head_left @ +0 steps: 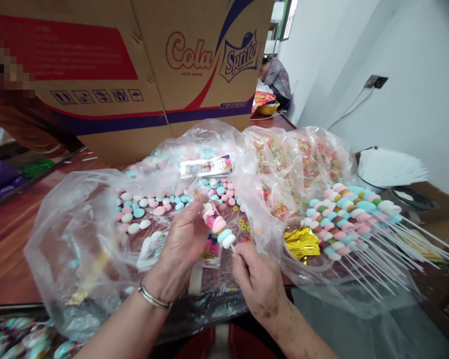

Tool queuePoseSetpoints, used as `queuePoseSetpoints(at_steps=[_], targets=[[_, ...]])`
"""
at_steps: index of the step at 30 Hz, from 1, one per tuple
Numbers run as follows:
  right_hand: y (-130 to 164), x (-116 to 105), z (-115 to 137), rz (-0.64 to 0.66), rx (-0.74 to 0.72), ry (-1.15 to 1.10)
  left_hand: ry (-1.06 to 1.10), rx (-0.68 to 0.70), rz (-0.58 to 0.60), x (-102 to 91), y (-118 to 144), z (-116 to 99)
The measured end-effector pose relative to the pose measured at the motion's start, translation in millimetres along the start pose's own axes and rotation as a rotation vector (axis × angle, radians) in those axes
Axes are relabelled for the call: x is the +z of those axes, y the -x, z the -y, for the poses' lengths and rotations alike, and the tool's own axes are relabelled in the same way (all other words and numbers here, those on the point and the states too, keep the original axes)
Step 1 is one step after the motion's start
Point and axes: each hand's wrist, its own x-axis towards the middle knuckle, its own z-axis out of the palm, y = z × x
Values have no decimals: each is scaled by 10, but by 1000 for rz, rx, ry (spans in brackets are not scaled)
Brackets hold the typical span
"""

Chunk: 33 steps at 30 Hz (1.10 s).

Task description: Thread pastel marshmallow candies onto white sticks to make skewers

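Note:
A candy skewer (pixel 220 225) with pink, white, blue and orange pieces on a white stick is held between my two hands. My left hand (pixel 185 234), with a metal bangle on the wrist, is closed at its upper end, where a printed piece shows; its fingertips are partly hidden. Lower down, my right hand (pixel 258 276) pinches the stick just under the last white piece. Loose pastel candies (pixel 159 211) lie on see-through plastic behind my left hand. Small ring-shaped gummies (pixel 243 227) and printed wrappers (pixel 212 252) are beneath the skewer.
A large cardboard box (pixel 112 60) stands behind the plastic bags. Finished skewers (pixel 351 214) are piled at right beside gold twist ties (pixel 302 243). Bags of gummy rings (pixel 303 154), a stack of printed labels (pixel 206 166) and white sticks (pixel 391 167) lie farther back. Other people sit beyond.

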Motion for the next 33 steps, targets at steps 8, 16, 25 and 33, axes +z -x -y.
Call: queuePoseSetpoints(at_steps=[8,16,25,33], targets=[[73,13,100,253,356,-576,161,-63,13,-33,-141,-61],[109,159,160,237,704,-1172,248,42,67,3,-138,-25],[88,172,187,240,703,-1224,202,80,83,46,-120,-108],[104,166,53,-83,2,-196,71,175,134,32,-133,-26]])
